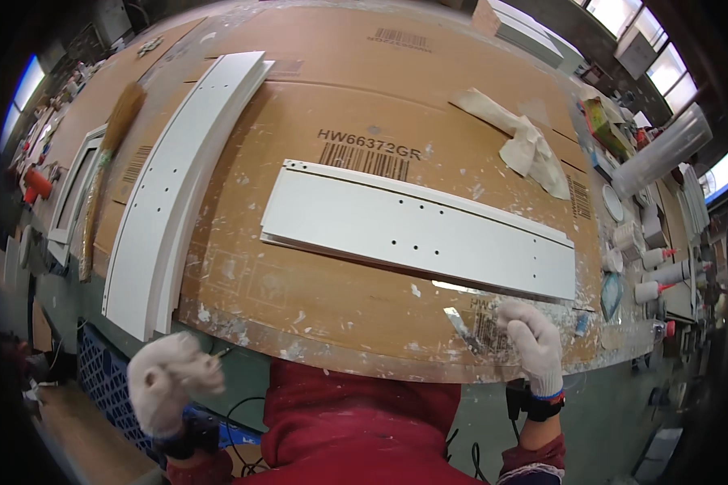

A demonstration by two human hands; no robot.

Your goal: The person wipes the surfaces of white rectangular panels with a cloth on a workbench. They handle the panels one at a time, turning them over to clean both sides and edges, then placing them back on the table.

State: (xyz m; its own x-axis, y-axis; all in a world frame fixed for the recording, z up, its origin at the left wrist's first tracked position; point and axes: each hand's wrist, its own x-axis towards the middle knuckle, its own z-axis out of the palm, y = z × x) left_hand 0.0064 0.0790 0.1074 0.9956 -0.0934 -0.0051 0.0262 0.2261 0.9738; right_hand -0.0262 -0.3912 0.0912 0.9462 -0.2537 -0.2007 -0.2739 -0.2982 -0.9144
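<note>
The cardboard (315, 105) bears black print: a large letter-and-number code (370, 144) over a barcode (364, 161) at the centre, an upside-down pair (400, 39) at the top, further barcodes (137, 164) left, right and lower right.

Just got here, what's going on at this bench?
A person in white knit gloves is at a bench covered with brown cardboard. The left hand is by the near end of long white drilled pieces at left; whether it touches them is unclear. The right hand, fingers curled, is near the bench's front edge, below the right end of a long white rectangular panel with small dark holes. A crumpled cream cloth lies beyond that panel.
</note>
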